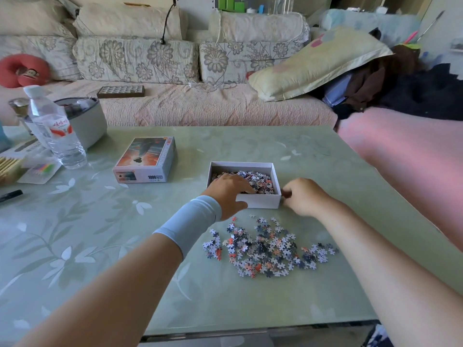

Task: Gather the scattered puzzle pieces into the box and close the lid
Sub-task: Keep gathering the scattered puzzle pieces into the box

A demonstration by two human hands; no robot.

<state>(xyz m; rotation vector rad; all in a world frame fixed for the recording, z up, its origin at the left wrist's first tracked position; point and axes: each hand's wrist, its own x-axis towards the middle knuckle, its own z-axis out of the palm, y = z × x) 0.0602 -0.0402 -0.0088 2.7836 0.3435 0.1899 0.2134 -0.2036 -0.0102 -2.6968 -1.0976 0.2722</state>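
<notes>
A white open box (263,202) stands in the middle of the green table (100,234), part full of puzzle pieces. My left hand (229,191) grips its near left corner, fingers inside over the pieces and thumb on the front wall. My right hand (303,196) holds the near right corner with curled fingers. A loose heap of puzzle pieces (268,249) lies on the table just in front of the box, between my forearms. The printed lid (146,160) lies picture-side up to the left of the box.
A water bottle (53,128), a grey round container (85,121) and small clutter sit at the table's far left. A black pen (11,195) lies at the left edge. A sofa with cushions runs behind the table.
</notes>
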